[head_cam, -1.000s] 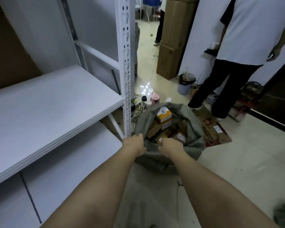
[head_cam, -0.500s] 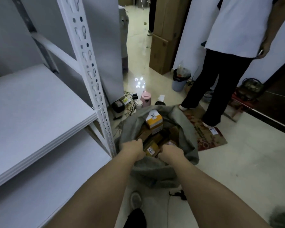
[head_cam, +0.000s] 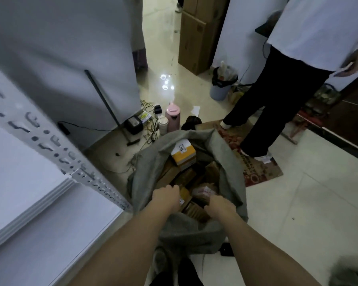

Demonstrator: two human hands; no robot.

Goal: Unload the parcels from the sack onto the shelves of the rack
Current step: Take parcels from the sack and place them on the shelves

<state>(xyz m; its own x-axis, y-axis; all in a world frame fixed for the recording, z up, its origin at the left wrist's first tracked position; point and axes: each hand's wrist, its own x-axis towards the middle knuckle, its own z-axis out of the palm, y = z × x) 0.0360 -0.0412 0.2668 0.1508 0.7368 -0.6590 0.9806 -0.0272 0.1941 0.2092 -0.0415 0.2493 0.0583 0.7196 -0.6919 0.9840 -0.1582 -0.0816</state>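
Two hands, left hand (head_cam: 167, 198) and right hand (head_cam: 220, 206), grip cardboard parcels (head_cam: 191, 200) inside the grey sack (head_cam: 229, 162).

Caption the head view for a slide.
Both hands, left and right, reach into the open grey sack of parcels.

Cloth sack (head_cam: 227, 162), cardboard parcels (head_cam: 183, 153), glossy floor (head_cam: 310, 203)

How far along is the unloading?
Barely begun. No parcels show on the visible shelves. Both hands are down in the open sack: the left hand and the right hand are among the parcels; what they grip is hidden. The sack looks full, so nearly everything is left.
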